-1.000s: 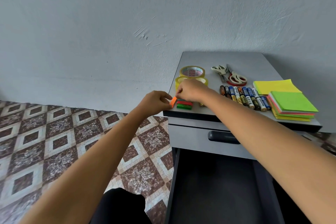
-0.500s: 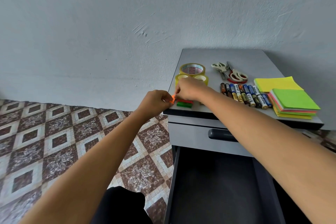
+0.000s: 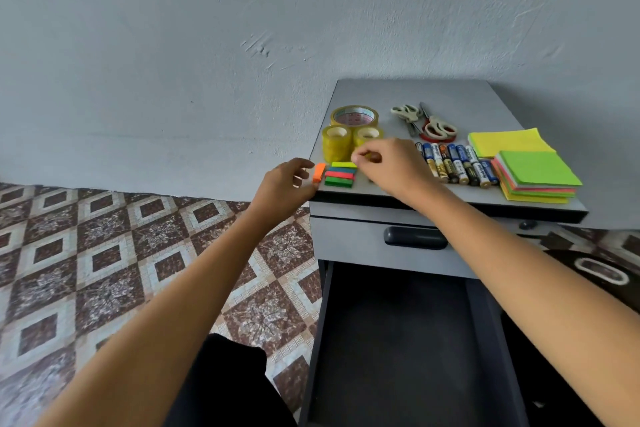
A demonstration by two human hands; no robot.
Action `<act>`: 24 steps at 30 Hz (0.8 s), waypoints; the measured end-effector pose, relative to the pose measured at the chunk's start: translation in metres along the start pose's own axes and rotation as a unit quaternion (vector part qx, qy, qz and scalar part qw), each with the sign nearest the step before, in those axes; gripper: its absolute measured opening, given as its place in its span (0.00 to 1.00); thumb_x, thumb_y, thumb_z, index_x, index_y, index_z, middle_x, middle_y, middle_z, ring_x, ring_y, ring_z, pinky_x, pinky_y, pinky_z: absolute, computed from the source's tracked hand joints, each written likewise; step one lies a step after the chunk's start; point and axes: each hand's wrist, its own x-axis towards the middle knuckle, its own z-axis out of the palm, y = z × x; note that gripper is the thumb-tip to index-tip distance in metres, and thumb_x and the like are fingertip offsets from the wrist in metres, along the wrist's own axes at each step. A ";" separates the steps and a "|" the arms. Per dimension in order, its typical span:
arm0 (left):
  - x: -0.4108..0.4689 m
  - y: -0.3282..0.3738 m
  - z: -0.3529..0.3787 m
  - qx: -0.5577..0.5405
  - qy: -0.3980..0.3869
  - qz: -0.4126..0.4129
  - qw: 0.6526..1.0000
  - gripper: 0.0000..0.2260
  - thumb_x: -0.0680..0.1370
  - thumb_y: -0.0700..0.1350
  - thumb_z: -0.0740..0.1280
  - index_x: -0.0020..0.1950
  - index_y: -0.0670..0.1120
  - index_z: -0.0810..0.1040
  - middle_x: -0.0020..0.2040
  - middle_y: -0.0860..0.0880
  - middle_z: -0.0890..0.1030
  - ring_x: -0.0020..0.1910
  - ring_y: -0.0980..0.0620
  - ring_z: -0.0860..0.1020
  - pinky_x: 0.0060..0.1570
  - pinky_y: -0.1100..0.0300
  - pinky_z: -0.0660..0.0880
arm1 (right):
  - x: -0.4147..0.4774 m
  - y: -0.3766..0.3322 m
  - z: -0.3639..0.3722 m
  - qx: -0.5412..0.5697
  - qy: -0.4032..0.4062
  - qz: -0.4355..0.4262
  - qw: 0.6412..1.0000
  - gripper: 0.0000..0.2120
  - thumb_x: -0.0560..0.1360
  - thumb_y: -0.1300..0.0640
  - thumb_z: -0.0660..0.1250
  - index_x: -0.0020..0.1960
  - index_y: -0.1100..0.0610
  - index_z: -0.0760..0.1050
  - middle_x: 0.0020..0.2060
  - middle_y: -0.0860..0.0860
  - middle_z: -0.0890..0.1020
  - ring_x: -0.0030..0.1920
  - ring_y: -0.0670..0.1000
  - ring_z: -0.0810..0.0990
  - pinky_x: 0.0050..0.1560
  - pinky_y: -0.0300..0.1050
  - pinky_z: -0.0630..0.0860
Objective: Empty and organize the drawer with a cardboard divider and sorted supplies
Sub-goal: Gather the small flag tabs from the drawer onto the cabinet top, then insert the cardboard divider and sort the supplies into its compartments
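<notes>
Two hands work at the front left corner of the cabinet top (image 3: 408,90), where small colour pads are being set out by kind. The left hand (image 3: 287,184) sits off that corner, fingers loosely curled, tips at the near end of an orange pad (image 3: 319,173) lying askew; its grip is relaxed and not closed round the pad. It looks ready to nudge the pad square with the striped pads (image 3: 341,177) just beside it. The right hand (image 3: 384,166) hovers behind those, thumb and forefinger drawn together; whether that grip holds anything I cannot tell.

Other supplies lie in groups, likely so that each can go into its own compartment:
- tape rolls (image 3: 354,114) at the back left
- scissors (image 3: 440,130) mid-back
- batteries (image 3: 457,166) in a row
- paper stacks (image 3: 536,173) by the right edge

Below, the drawer (image 3: 398,340) stands pulled out, its dark floor showing, so the emptying seems done. No cardboard divider is in view.
</notes>
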 end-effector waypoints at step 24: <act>-0.208 -0.044 0.166 0.195 -0.613 0.048 0.764 0.30 0.71 0.46 0.73 0.71 0.49 0.67 0.65 0.48 0.74 0.62 0.48 0.73 0.59 0.58 0.69 | -0.296 0.132 0.070 -0.089 -0.537 0.181 0.819 0.31 0.68 0.51 0.74 0.69 0.49 0.68 0.63 0.48 0.75 0.62 0.50 0.74 0.61 0.44 0.72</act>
